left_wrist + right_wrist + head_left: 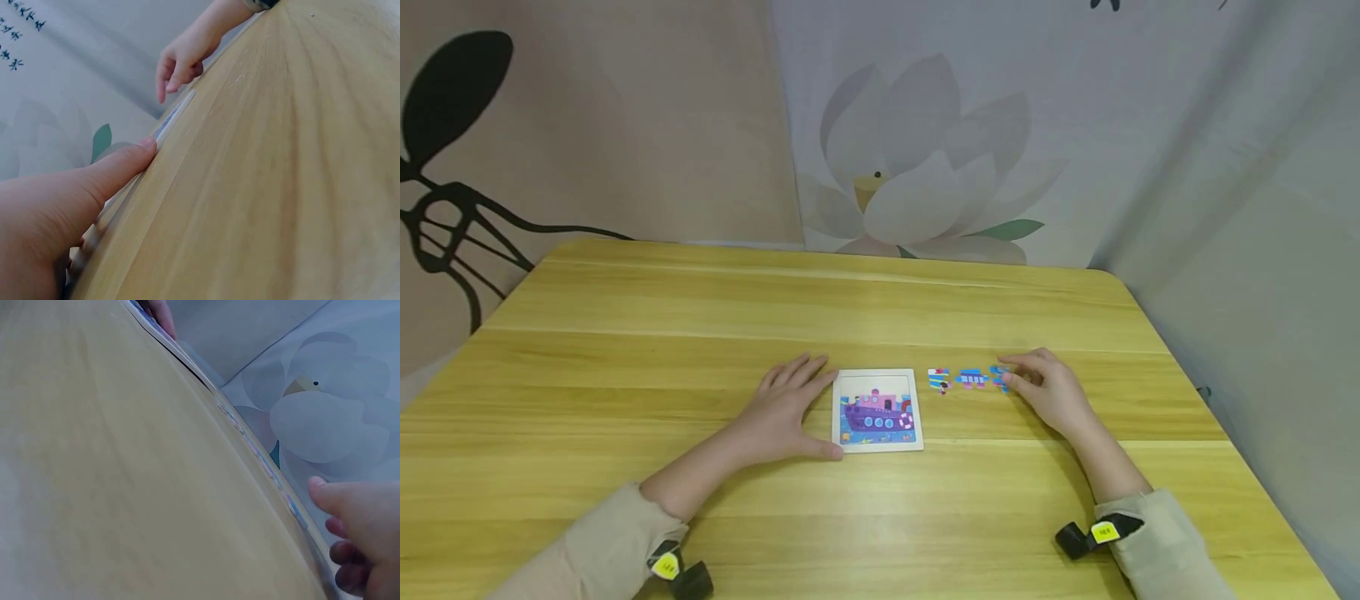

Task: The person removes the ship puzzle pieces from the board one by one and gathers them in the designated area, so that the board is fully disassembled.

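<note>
Puzzle board [880,447] just right of left hand [781,421]; pictured ship [872,417], long axis running hand to hand. Left hand spread, thumb touching board; right hand [1051,392] thumb, forefinger parted at outermost loose piece [997,377].

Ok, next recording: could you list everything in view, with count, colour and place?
Table: 1, yellowish wood, under both hands
Puzzle: 1, white rim, purple-and-pink ship picture, on the table between the hands
Loose puzzle pieces: 3, mainly blue with pink and white, in a row right of the puzzle
Backdrop: beige and grey, behind the table
Flower picture: 1, pale grey-white, on the backdrop
Plant drawing: 1, black, far left
Sleeves: 2, beige, one per arm
Wrist devices: 2, black with yellow labels, at the cuffs
Left hand: 1, bare, at the puzzle's left edge
Right hand: 1, bare, at the rightmost piece; grip unclear
</note>
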{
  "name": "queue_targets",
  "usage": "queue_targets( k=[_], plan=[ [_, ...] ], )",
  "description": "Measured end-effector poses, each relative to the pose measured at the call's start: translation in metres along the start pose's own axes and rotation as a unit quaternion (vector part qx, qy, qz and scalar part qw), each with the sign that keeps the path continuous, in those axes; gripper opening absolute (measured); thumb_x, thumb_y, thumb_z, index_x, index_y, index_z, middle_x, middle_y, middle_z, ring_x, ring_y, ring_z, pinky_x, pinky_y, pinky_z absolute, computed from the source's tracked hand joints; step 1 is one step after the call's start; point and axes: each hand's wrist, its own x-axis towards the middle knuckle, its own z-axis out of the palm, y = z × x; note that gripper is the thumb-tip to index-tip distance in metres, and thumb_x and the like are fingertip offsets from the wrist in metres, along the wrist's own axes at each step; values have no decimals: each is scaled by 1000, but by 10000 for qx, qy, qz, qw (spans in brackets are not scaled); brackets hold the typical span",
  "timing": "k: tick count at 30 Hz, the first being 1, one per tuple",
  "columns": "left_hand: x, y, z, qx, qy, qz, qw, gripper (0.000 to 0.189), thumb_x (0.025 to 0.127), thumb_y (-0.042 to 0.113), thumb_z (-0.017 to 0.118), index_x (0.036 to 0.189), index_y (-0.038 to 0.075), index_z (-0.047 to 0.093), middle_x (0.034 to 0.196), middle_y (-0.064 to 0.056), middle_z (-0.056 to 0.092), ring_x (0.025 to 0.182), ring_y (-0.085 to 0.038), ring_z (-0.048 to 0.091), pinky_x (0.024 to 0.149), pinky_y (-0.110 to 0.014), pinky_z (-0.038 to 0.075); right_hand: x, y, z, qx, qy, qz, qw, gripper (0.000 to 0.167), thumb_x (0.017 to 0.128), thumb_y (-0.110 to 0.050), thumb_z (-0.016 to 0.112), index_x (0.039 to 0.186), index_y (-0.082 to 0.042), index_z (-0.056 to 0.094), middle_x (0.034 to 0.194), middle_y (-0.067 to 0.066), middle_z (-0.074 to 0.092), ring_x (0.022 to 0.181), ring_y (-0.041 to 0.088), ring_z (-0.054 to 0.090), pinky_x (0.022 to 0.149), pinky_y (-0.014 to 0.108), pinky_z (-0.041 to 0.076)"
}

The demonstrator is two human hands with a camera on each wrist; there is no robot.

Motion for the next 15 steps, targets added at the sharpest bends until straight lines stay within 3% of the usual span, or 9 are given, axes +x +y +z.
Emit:
queue_targets(
  k=[15],
  plan=[
    [0, 1, -1, 18, 33, 1, 10000, 117, 63, 77, 67, 150, 8, 32, 157, -14, 18, 142, -37, 8, 110, -60, 2, -2, -39, 9, 612, 252, -290, 9974, 30, 86, -12, 72, 116, -8, 69, 92, 1, 59, 60, 16, 41, 51, 24, 36]
  ],
)
